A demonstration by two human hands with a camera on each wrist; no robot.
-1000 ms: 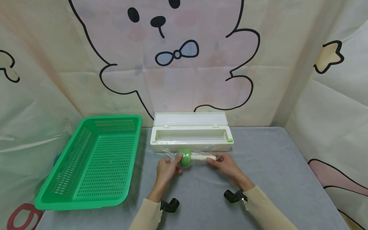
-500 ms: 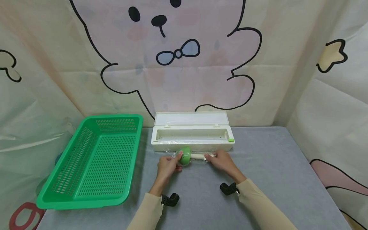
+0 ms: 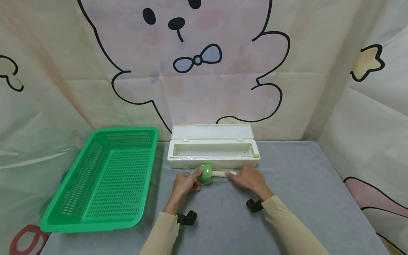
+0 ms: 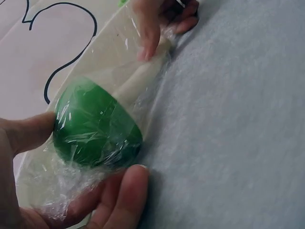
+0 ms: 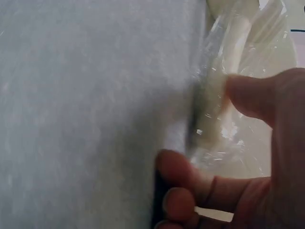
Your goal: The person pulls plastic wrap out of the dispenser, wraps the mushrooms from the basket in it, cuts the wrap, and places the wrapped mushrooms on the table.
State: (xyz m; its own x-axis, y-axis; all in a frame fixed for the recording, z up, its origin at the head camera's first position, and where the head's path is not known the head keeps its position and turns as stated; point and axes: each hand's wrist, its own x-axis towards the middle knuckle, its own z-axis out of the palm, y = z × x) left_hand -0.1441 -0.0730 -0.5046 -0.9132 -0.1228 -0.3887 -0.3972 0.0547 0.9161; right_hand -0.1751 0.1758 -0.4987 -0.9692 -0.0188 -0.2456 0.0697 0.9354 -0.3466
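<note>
In the head view a green dome-headed tool [image 3: 206,173] with a pale handle [image 3: 220,174] lies crosswise in front of a white box, wrapped in clear plastic film [image 4: 57,191]. My left hand [image 3: 185,186] holds the green head, thumb on one side and fingers on the other, with crumpled film between. At the handle's other end my right hand [image 3: 250,180] pinches the wrapped handle; its thumb [image 5: 250,98] presses the film from above and its fingers curl below. The handle's tip is hidden by the right hand in the head view.
Behind the hands stands a long white box [image 3: 213,163], its lid [image 3: 211,131] raised and a small green tab [image 3: 256,155] at its right end. A green perforated basket [image 3: 92,226] sits on the left of the grey table [image 3: 302,198]. Printed cloth hangs behind.
My right hand has shifted left along the handle, covering its end. The left hand stays on the green head, and the tool has barely moved.
</note>
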